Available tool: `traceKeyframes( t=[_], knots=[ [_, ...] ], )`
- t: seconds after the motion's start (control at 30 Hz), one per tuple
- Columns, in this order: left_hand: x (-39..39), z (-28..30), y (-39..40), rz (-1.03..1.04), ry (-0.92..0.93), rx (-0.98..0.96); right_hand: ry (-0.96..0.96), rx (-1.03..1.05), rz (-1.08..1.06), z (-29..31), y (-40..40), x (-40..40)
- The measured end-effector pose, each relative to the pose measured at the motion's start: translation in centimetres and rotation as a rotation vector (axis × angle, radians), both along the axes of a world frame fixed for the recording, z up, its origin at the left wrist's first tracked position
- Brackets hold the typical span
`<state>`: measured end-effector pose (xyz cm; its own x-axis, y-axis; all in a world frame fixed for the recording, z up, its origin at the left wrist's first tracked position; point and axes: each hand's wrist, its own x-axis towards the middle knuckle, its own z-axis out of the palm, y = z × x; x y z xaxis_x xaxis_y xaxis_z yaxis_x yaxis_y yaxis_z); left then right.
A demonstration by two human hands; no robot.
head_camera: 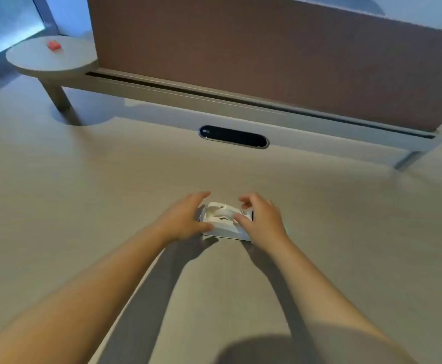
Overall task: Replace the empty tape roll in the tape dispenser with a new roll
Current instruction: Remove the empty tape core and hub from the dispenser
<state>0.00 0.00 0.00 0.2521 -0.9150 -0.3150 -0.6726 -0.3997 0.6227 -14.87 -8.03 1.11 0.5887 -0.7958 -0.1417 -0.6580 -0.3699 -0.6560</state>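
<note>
— Bench [83, 206] first: what is it made of?

— Pale laminate with a faint wood grain, matt and smooth. Along its far edge runs a raised grey shelf [162, 86] on slanted legs, rounded into a disc at the left end, with a brown, felt-like panel [241, 53] standing upright on it. A small red thing [53, 45] lies on the disc; it is too blurred to name. A dark oval slot with a metal rim [233, 136] is set flush in the bench just before the shelf.

— And the tape dispenser?

— The tape dispenser [224, 220] sits on the bench in the middle, near the person, between the two hands. It is white plastic, glossy, a low block with rounded edges and a hollow cradle on top. Whether a roll sits in that cradle I cannot tell; the shapes inside are soft and washed out.

— The hands?

— Both arms are bare. The left hand [185, 219] is at the dispenser's left end, fingers spread and curved, thumb low against the near side. The right hand [262, 219] is at the right end, fingers loosely curled above the top, thumb reaching onto it.

— So is the grip closed?

— Neither grip is closed: both hands are spread, cupping the ends and touching the plastic at most with the thumbs.
</note>
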Motion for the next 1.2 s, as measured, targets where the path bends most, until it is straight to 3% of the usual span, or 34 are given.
traceKeyframes(
  t=[0.33,0.53,0.77,0.9,0.97,1.03,1.1,1.2],
  knots=[
    [0.1,-1.2,-0.4,0.015,-0.013,-0.043,0.067,-0.145,0.119,-1.8,0.4,0.9],
    [0.2,-1.5,-0.6,0.033,-0.009,-0.044,-0.055,-0.120,0.071,-2.8,0.6,1.1],
    [0.1,-1.2,-0.8,-0.015,-0.113,0.009,-0.183,0.010,-0.008,-3.0,0.3,0.9],
    [-0.1,-0.2,-0.8,-0.068,-0.204,-0.024,-0.262,-0.028,-0.013,-1.2,-0.2,0.5],
    [-0.6,1.1,-0.7,-0.012,-0.101,-0.137,-0.365,0.041,0.006,-0.1,-0.3,0.1],
    [-1.2,2.2,-0.6,0.076,0.144,-0.221,-0.455,0.153,0.015,0.6,0.0,-0.2],
    [-1.9,2.7,-0.2,0.138,0.408,-0.263,-0.515,0.222,0.012,0.6,0.5,-0.4],
    [-2.6,2.0,0.6,0.249,0.601,-0.272,-0.596,0.290,-0.001,0.1,1.5,-0.7]
  ],
)
